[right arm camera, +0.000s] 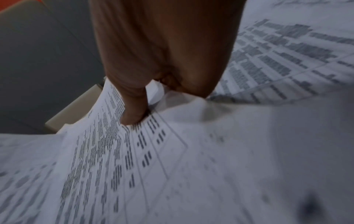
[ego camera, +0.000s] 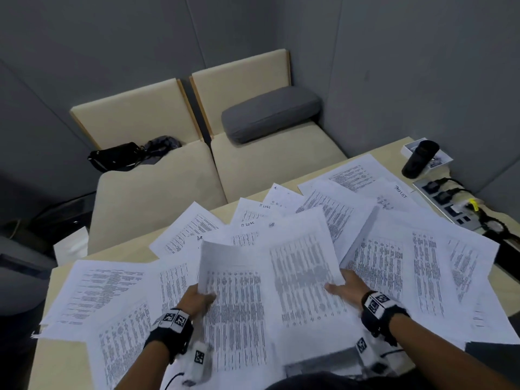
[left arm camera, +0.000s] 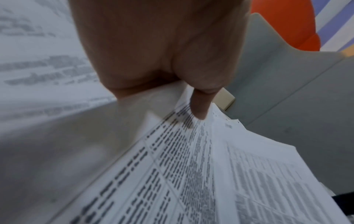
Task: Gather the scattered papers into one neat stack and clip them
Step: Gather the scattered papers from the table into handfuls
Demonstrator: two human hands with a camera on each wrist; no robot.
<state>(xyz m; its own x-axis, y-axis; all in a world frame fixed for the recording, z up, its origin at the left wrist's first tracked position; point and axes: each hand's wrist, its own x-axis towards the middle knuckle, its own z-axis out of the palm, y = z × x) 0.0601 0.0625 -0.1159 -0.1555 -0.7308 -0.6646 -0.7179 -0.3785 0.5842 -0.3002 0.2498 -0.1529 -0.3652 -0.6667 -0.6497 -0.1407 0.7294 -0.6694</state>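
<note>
Many printed white sheets lie scattered over the pale wooden table (ego camera: 56,370). My left hand (ego camera: 201,301) pinches the left edge of a lifted bundle of papers (ego camera: 239,305), thumb on top, as the left wrist view shows with the thumb (left arm camera: 200,106) on the print (left arm camera: 182,166). My right hand (ego camera: 344,285) grips the right edge of overlapping sheets (ego camera: 304,271), thumb pressed on the text (right arm camera: 134,115) in the right wrist view. Loose sheets (ego camera: 422,263) spread right; others (ego camera: 95,291) lie left. No clip is visible.
A black cylindrical object (ego camera: 419,159) lies on a white tray at the table's far right corner. A power strip (ego camera: 450,206) with cables runs along the right edge. Beige sofa seats (ego camera: 253,164) with a grey cushion (ego camera: 270,114) and a black bag (ego camera: 115,159) sit beyond the table.
</note>
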